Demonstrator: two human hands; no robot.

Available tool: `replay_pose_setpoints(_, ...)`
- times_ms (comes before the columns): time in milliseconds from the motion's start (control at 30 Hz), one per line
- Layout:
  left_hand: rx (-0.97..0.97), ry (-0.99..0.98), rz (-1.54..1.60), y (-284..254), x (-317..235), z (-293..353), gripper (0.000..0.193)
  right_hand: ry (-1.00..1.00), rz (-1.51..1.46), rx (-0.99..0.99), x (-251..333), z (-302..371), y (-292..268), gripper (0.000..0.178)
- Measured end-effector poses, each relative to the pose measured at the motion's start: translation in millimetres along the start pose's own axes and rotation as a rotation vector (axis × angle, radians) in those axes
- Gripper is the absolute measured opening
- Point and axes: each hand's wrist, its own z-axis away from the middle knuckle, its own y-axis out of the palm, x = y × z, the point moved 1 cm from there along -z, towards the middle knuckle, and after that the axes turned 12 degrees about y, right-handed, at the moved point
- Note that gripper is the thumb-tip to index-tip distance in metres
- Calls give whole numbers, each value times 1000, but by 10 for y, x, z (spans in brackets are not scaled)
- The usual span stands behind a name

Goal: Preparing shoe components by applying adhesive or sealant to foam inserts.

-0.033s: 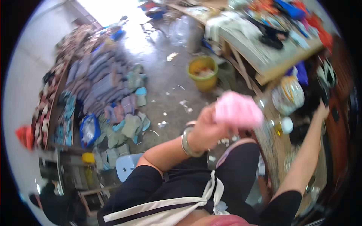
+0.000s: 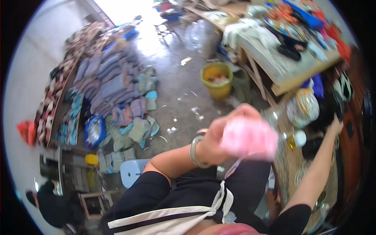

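Observation:
My left hand (image 2: 219,135), with a pale bangle at the wrist, is raised in front of my lap. Its fingers are closed on a pink cloth-like bundle (image 2: 250,139), too blurred to tell its exact kind. My right hand (image 2: 335,126) is stretched far to the right, against a dark object whose shape I cannot make out; its fingers are too small and shadowed to read. Close to that arm on the wooden table (image 2: 286,164) stand a clear jar (image 2: 303,107) with whitish and yellow contents and a bottle of yellow liquid (image 2: 291,141) with a white cap.
A yellow bucket (image 2: 217,88) stands on the floor ahead. Stacked grey-purple fabric pieces (image 2: 113,78) fill the left, beside a blue bag (image 2: 94,131). A light-blue stool (image 2: 133,172) is near my left elbow. Another table (image 2: 270,55) holds cloths. A person in black (image 2: 55,203) is at lower left.
My left hand has turned and the pink bundle has dropped slightly lower. The view has shifted a little. My right hand stays in about the same place.

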Motion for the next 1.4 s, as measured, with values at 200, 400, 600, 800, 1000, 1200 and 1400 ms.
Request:
replay_pose_setpoints(200, 124, 594, 105, 22, -645, -3, 17, -55, -100, 141, -146, 3, 129, 31)
replay_pose_setpoints(400, 239, 744, -184, -57, -1122, -85, 16, 130, 59, 367, -305, -748, -89, 25)
replay_pose_setpoints(600, 578, 1077, -481, -27, -1538, -325, 27, -56, 266, 372, 202, -319, 28, 28)
replay_pose_setpoints(800, 126, 995, -522, 146, -1600, -11, 19, -305, -83, 298, 650, 381, -203, 43)
replay_pose_setpoints(1000, -177, 1193, -453, 271, -1511, 22, 19, -550, -178, 778, 817, 2870, -416, 37)
replay_pose_setpoints(1200, -146, 1019, -479, 267, -1905, 212, 16, -323, -251, 1132, 190, 4682, -517, 21)
replay_pose_setpoints(1400, -211, 1116, -614, 195, -2045, 321, 16, -207, -257, 1299, -580, 5428, -248, 19)
